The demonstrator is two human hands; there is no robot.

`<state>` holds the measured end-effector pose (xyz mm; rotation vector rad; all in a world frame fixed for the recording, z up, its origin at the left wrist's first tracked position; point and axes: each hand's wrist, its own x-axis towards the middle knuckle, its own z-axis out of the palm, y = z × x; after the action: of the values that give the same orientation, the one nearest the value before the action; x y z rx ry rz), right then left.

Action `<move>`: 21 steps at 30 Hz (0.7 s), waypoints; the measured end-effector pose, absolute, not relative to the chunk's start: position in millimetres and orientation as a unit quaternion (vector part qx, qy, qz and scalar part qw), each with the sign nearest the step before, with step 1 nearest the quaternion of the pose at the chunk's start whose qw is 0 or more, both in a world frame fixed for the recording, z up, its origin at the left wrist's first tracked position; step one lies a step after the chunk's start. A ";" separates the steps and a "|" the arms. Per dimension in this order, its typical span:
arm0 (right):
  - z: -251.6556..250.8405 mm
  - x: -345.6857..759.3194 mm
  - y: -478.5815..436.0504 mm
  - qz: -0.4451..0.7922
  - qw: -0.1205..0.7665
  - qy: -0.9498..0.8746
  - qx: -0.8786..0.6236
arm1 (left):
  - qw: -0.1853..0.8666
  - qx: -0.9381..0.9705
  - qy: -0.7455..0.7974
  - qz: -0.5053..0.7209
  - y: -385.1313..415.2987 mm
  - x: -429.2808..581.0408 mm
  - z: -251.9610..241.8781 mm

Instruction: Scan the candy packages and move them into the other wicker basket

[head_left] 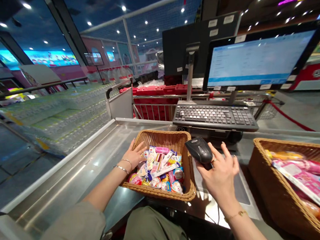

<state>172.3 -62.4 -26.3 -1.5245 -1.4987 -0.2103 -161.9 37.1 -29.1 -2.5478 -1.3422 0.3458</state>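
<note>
My left hand point(133, 156) reaches over the left rim of a wicker basket point(189, 177), its fingers spread at the edge of the sweets inside. Wrapped candies point(163, 170), thin sticks and round lollipops fill that basket in a loose heap. A black barcode scanner point(199, 150) is at the basket's right side, its head tilted toward the contents. Around its mostly hidden handle is my right hand point(220, 169), thumb and forefinger against it while the other fingers stretch outward.
A second wicker basket point(278, 188) with pink and orange packages stands at right. Behind the scanner lie a keyboard point(215, 113) and a lit monitor point(258, 59). The metal counter point(78, 179) has a raised edge at left. Stacked bottle packs point(58, 110) stand beyond it.
</note>
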 end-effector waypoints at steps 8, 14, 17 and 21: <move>-26.9 172.8 -61.3 -0.092 0.478 -0.609 -0.626 | 0.095 -0.902 -0.406 0.112 49.6 -168.3 -44.7; -28.8 173.7 -62.0 -0.094 0.477 -0.608 -0.627 | 0.088 -0.917 -0.371 0.119 51.8 -162.9 -46.5; -29.6 174.5 -62.2 -0.097 0.477 -0.607 -0.628 | 0.086 -0.919 -0.364 0.124 51.1 -161.1 -42.8; -29.3 175.0 -62.0 -0.099 0.478 -0.607 -0.628 | 0.089 -0.911 -0.377 0.144 48.1 -159.9 -34.1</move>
<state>175.0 -62.0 -29.3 -1.5328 -1.4816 -0.2418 -159.9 48.1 -34.1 -2.7090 -1.1221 0.4285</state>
